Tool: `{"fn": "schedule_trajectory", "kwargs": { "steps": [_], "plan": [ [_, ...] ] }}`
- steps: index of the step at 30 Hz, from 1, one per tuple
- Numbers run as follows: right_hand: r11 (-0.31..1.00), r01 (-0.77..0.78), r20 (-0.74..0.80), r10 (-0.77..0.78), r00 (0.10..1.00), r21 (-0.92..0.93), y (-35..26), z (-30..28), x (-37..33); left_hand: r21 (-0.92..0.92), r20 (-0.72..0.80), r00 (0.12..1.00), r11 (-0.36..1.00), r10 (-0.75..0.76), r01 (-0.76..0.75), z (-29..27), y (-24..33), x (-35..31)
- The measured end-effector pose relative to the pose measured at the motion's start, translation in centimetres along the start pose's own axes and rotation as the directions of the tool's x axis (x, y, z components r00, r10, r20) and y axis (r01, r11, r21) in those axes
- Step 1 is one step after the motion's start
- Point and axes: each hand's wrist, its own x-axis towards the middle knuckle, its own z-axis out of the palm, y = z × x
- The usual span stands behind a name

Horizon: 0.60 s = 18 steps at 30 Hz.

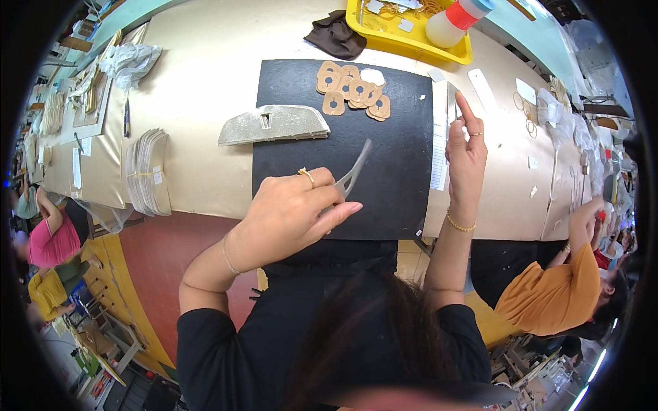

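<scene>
Left hand [291, 209]: closed, pinching translucent strip [362, 157] at two o'clock.
Handling: likely best light, uncreased.
Right hand [467, 157]: beyond black mat [397, 185], three o'clock, index extended; cannot tell if gripping.
Tan tabs [353, 94]: piled at twelve on mat.

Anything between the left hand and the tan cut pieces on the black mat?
Nothing visible blocks the way: the thin gray item held in the left hand points toward the tan cut pieces, with black mat between; the gray stack lies leftward.
</scene>
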Motion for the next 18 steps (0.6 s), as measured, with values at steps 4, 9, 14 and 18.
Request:
{"fn": "schedule_trajectory", "kwargs": {
  "steps": [4,9,14,18],
  "plan": [
    [0.969,0.069,0.0,-0.071,0.997,-0.239,0.1,-0.1,0.2,-0.102,0.034,0.999,0.995,-0.011,0.014,0.0,0.2,-0.1],
    [0.949,0.091,0.014,-0.091,0.996,-0.301,0.0,0.2,0.1,-0.109,0.043,0.999,0.994,-0.028,0.032,0.0,0.2,-0.2],
    [0.952,-0.048,0.12,0.088,0.989,-0.302,-0.5,1.9,1.0,-0.184,0.055,0.998,0.982,-0.028,0.038,0.3,0.3,-0.5],
    [0.886,0.314,0.264,-0.23,0.937,-0.341,-0.6,5.5,3.5,-0.347,0.113,0.983,0.922,-0.142,0.173,0.6,0.6,-0.9]
  ]
}}
